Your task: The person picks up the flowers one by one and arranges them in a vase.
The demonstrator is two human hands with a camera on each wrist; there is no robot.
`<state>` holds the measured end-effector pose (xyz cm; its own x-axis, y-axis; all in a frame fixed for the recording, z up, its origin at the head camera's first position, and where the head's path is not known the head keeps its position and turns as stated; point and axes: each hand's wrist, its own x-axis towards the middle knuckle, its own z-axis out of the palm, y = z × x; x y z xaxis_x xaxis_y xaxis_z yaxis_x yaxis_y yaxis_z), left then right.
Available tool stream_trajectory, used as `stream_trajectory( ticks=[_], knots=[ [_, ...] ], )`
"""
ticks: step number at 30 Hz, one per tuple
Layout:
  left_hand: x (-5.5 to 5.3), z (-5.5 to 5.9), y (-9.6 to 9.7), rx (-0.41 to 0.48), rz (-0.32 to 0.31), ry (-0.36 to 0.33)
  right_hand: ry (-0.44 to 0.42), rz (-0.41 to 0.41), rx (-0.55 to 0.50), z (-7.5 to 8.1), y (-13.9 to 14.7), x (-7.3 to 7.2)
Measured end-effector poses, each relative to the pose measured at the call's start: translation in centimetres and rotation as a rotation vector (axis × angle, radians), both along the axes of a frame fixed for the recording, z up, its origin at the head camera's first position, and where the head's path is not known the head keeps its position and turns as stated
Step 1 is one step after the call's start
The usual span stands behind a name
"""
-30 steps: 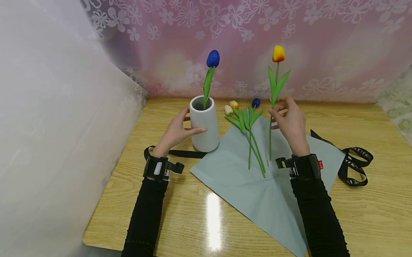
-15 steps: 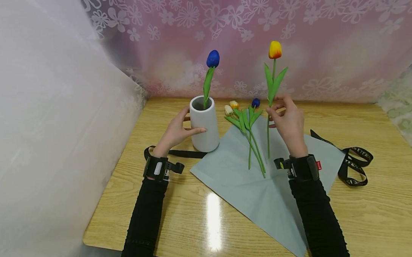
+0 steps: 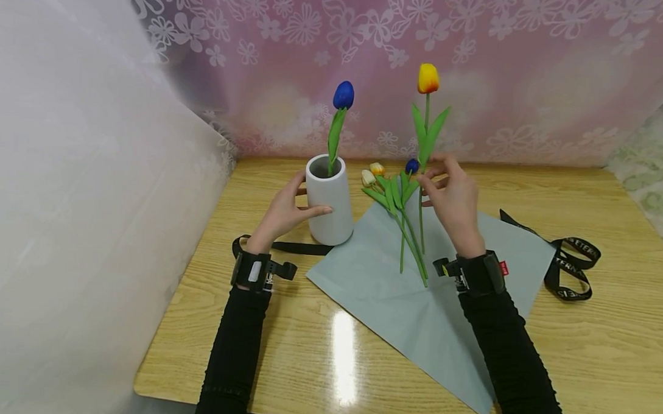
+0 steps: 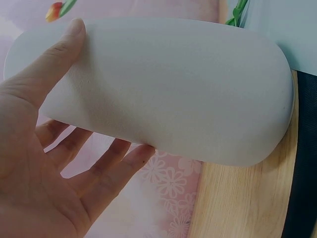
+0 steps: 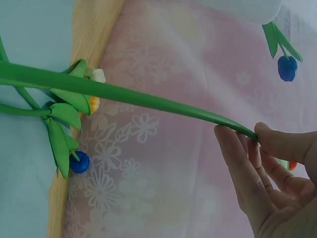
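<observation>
A white vase stands on the table with a blue tulip upright in it. My left hand holds the vase's left side, thumb across its front and fingers behind; the left wrist view shows the thumb and fingers on opposite sides of the white wall. My right hand pinches the green stem of a yellow-orange tulip, held upright to the right of the vase. In the right wrist view the stem runs between thumb and fingertips.
Several tulips, one with a blue head, lie on a grey-blue wrapping sheet. A black lettered ribbon is looped at the right, and a black strap lies by the vase. A pink floral curtain hangs behind the table.
My right hand has moved left with the yellow-orange tulip, bringing it nearer the vase and slightly higher. The left hand and the vase have stayed in place.
</observation>
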<state>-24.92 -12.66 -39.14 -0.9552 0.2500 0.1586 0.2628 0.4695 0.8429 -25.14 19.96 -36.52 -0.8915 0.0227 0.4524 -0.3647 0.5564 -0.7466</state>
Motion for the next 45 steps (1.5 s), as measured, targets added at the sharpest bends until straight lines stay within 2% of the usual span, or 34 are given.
stream_trajectory(
  ticks=[14, 21, 27, 35, 41, 45],
  knots=[
    [0.1, -0.1, -0.1, 0.014, 0.004, 0.001, 0.110, 0.036, -0.037, 0.1, -1.7, 0.7],
    [0.1, -0.2, -0.2, 0.012, 0.002, -0.001, 0.181, 0.066, -0.069, 0.8, -2.4, 1.5],
    [-0.2, -0.1, 0.0, 0.013, -0.010, 0.017, 0.227, 0.094, -0.140, 1.5, -3.0, 2.0],
    [-0.3, -0.1, -0.1, 0.014, -0.002, 0.005, 0.324, 0.147, -0.166, 4.1, -4.2, 1.8],
    [-0.2, 0.0, -0.1, 0.011, -0.010, 0.012, 0.347, 0.198, -0.254, 6.3, -5.3, 1.9],
    [-0.1, 0.0, -0.1, 0.008, -0.012, 0.014, 0.419, 0.218, -0.258, 7.5, -6.2, 1.6]
  ],
)
